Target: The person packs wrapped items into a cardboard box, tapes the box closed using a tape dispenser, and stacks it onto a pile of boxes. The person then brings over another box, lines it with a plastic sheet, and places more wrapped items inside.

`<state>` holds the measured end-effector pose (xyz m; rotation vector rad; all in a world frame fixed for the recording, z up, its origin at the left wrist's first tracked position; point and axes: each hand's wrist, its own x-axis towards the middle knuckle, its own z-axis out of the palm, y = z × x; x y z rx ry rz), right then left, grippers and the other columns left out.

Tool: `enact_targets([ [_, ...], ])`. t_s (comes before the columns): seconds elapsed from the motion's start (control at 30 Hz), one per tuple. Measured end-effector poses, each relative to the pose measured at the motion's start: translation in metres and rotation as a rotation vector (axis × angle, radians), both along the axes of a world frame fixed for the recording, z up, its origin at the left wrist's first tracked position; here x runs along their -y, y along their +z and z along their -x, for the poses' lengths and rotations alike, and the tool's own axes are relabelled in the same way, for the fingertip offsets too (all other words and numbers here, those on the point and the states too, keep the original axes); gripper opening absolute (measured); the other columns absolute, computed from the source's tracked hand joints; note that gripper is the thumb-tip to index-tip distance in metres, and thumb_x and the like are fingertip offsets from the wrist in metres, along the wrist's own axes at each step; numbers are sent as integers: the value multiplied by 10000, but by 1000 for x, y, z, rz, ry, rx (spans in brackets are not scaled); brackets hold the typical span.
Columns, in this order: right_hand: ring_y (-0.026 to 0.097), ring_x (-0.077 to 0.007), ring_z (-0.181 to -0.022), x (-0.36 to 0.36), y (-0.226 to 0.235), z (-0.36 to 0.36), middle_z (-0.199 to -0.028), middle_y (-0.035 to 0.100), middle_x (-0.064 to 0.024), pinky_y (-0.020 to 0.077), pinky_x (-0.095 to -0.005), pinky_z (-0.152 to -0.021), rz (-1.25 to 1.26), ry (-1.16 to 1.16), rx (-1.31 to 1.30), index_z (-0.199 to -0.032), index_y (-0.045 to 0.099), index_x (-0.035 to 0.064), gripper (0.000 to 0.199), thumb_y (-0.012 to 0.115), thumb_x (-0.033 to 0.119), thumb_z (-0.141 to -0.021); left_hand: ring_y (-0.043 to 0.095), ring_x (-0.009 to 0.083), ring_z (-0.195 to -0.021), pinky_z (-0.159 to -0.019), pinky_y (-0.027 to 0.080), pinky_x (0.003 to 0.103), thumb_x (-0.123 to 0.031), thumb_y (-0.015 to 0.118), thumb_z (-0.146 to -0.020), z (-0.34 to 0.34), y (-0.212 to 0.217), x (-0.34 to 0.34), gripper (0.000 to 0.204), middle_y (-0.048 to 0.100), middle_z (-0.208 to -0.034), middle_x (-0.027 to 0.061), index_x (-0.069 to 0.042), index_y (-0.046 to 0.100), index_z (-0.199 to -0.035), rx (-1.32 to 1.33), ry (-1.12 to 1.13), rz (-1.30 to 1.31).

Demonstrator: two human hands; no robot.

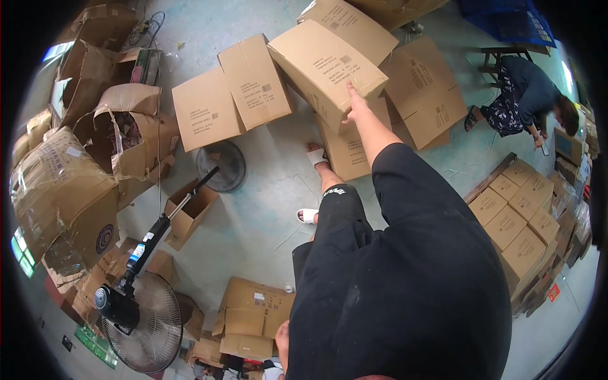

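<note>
My right hand (360,109) lies on the near lower edge of a closed brown cardboard box (316,60), one finger stretched along it and the thumb below on its side. The box sits tilted, with another cardboard box (348,149) underneath. Behind it rests a further carton (351,25), and to its right a carton with spread flaps (425,92). Only a small part of my left hand (282,341) shows beside my black shorts, away from the boxes; its fingers are mostly hidden.
An open-flapped carton (234,92) lies left of the boxes, near a round black base (220,166). A pedestal fan (142,323) stands at lower left, by torn cartons (69,196). Stacked small cartons (516,212) stand at right. Another person (525,95) bends down at upper right.
</note>
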<state>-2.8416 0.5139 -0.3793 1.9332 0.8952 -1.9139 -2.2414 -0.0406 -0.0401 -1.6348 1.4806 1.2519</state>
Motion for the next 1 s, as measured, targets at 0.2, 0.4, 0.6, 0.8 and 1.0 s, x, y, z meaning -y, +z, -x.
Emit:
enact_targets([
  [0.2, 436, -454, -1301, 21, -10, -1, -1473, 445, -149, 216, -779, -1008, -89, -70, 10, -1464, 371, 146, 912, 850, 425, -739, 679, 187, -812, -669, 525, 280, -276, 498, -1034, 106, 30, -35, 292, 693, -1023, 96, -65, 580, -1218, -13, 121, 112],
  [0.4, 496, -447, -1236, 10, -15, -3, -1412, 503, -136, 221, -808, -966, -38, -59, -71, -1421, 415, 163, 772, 820, 360, -794, 680, 171, -817, -660, 518, 258, -267, 518, -1027, 107, 21, -56, 281, 695, -1026, 92, -65, 593, -1208, 14, 111, 75],
  [0.6, 532, -415, -1194, 22, 1, -19, -1366, 540, -96, 285, -807, -898, -71, -77, -109, -1361, 491, 225, 627, 791, 348, -825, 678, 163, -815, -663, 516, 250, -264, 515, -1029, 65, 6, -71, 290, 693, -1042, 93, -62, 593, -1222, -41, 64, 30],
  [0.8, 562, -382, -1171, 10, 10, -53, -1347, 571, -101, 317, -760, -921, -38, -76, -317, -1390, 479, 234, 659, 768, 420, -828, 671, 159, -810, -699, 533, 264, -262, 507, -1029, 23, -25, -90, 311, 686, -1082, 105, -52, 586, -1244, -194, 155, 69],
  [1.0, 445, -402, -1284, 1, 36, -104, -1444, 481, -92, 307, -736, -949, 6, 130, -341, -1392, 484, 256, 686, 718, 548, -817, 655, 155, -800, -701, 545, 283, -264, 502, -1028, -51, -69, -143, 319, 679, -1067, 104, -31, 589, -1228, -294, 242, 137],
])
